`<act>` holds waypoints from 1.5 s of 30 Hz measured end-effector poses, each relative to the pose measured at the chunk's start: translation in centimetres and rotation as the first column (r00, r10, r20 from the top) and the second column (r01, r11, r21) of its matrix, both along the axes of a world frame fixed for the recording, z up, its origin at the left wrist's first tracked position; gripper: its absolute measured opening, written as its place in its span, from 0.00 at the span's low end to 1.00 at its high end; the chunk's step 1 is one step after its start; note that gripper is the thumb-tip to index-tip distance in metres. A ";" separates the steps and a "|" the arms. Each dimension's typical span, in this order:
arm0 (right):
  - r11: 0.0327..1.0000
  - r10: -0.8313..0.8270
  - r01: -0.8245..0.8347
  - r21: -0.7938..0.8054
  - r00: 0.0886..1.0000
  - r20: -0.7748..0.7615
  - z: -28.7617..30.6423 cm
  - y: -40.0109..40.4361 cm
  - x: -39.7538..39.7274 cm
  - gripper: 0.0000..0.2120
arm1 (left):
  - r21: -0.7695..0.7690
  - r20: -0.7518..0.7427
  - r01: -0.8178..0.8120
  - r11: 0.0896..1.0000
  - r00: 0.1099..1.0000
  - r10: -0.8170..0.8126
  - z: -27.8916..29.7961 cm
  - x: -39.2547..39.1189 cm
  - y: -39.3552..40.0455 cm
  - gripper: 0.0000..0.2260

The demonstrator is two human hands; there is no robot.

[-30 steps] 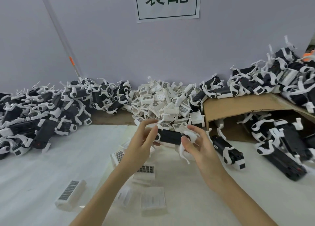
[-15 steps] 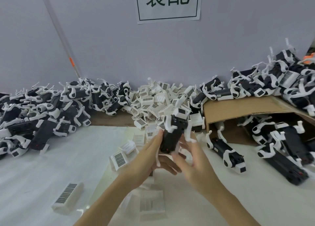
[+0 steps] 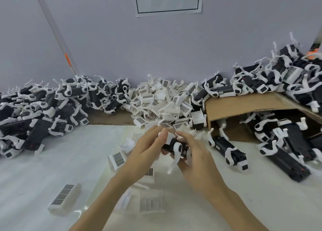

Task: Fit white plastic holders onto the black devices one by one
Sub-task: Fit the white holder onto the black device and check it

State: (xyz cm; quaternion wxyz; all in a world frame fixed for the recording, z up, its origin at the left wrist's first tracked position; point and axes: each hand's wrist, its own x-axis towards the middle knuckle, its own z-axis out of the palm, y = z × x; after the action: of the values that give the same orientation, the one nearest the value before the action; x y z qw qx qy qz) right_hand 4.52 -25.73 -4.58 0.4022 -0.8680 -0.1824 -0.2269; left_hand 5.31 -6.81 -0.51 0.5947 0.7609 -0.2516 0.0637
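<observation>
Both my hands hold one black device (image 3: pixel 171 146) with white clips just above the white table, in the middle of the view. My left hand (image 3: pixel 144 152) grips its left end, with the thumb on a white holder (image 3: pixel 168 137) at the top. My right hand (image 3: pixel 193 158) curls round its right end, and a white arm of the device hangs down between my hands. A heap of loose white holders (image 3: pixel 163 103) lies against the wall straight behind. Much of the device is hidden by my fingers.
Black devices with white parts are heaped at the left (image 3: pixel 40 112) and on and under a cardboard sheet (image 3: pixel 244 105) at the right. One such device (image 3: pixel 228 151) lies right of my hands. Loose white holders (image 3: pixel 65 198) lie on the table (image 3: pixel 43 169) in front.
The device was lying level, then stood upright between my hands, and now lies tilted and lower. My left thumb has come onto the white holder at its top.
</observation>
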 end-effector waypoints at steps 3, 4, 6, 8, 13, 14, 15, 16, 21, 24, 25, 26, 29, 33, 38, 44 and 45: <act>0.999 -0.028 0.027 0.036 0.999 0.031 0.5 0.1 0.1 0.26 | -0.152 -0.139 0.048 0.987 0.988 -0.069 0.4 0.1 0.5 0.24; 0.998 -0.041 0.039 0.048 0.998 0.043 0.6 0.0 0.1 0.25 | -0.154 -0.154 0.024 0.988 0.987 -0.048 0.4 0.0 0.5 0.26; 0.996 -0.082 0.080 0.042 0.996 0.046 0.6 -0.1 0.1 0.26 | -0.055 -0.108 -0.062 0.997 0.993 0.055 0.1 0.1 0.3 0.25; 0.994 -0.110 0.110 0.028 0.994 0.019 0.4 0.0 -0.1 0.28 | 0.074 -0.089 -0.130 0.989 0.987 0.136 -0.2 0.3 0.0 0.19; 0.990 0.051 -0.033 0.138 0.991 -0.126 0.7 -0.3 0.0 0.28 | 0.136 0.016 -0.201 0.970 0.980 0.201 -0.2 0.7 0.6 0.14; 0.976 0.140 -0.104 0.189 0.972 -0.189 0.9 -0.4 0.0 0.29 | 0.146 0.106 -0.201 0.969 0.977 0.187 -0.1 0.7 1.0 0.15; 0.963 0.212 -0.163 0.217 0.950 -0.228 1.1 -0.5 0.0 0.29 | 0.164 0.204 -0.204 0.965 0.964 0.169 0.0 0.9 1.4 0.15; 0.956 0.245 -0.195 0.220 0.942 -0.230 1.2 -0.6 0.0 0.30 | 0.173 0.277 -0.192 0.966 0.951 0.140 0.2 1.0 1.8 0.14; 0.977 0.132 -0.125 0.172 0.991 -0.033 1.5 -0.7 -0.2 0.43 | -0.071 0.154 -0.123 0.990 0.979 0.133 0.2 1.0 2.1 0.11; 0.990 0.113 -0.122 0.063 0.985 0.128 1.4 0.2 -1.0 0.49 | -0.561 -0.168 -0.344 0.753 0.938 0.304 -0.2 0.3 0.1 0.27; 0.992 0.115 -0.122 0.032 0.980 0.159 1.4 0.6 -1.3 0.49 | -0.625 -0.247 -0.394 0.674 0.919 0.308 -0.2 0.2 -0.1 0.32; 0.992 0.120 -0.124 0.012 0.976 0.180 1.4 1.0 -1.6 0.50 | -0.667 -0.295 -0.414 0.620 0.910 0.290 -0.3 0.3 0.1 0.34; 0.991 0.131 -0.128 -0.026 0.966 0.223 1.2 1.9 -1.9 0.50 | -0.769 -0.351 -0.386 0.509 0.921 0.168 0.2 0.5 1.3 0.34; 0.993 0.106 -0.084 -0.083 0.944 0.313 1.2 2.4 -2.1 0.46 | -0.781 -0.322 -0.344 0.521 0.937 0.135 0.7 0.8 1.8 0.35; 0.972 0.055 -0.076 0.223 0.993 0.102 1.7 2.0 -2.1 0.39 | -0.605 -0.254 -0.307 0.735 0.949 0.187 0.6 0.9 1.1 0.35; 0.731 0.081 0.166 0.662 0.942 -0.326 2.1 0.5 -0.7 0.33 | -0.070 -0.004 -0.360 0.930 0.933 0.360 -0.9 0.5 -0.9 0.15; 0.721 0.070 0.196 0.665 0.934 -0.351 2.1 0.3 -0.6 0.32 | -0.063 -0.056 -0.339 0.939 0.940 0.336 -1.0 0.5 -1.2 0.16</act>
State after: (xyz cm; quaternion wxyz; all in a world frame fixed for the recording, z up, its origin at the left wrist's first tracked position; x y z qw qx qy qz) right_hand 3.95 -25.48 -2.52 0.7138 -0.6873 0.0201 -0.1332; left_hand 5.78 -8.01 -1.51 0.6074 0.7721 -0.1018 0.1567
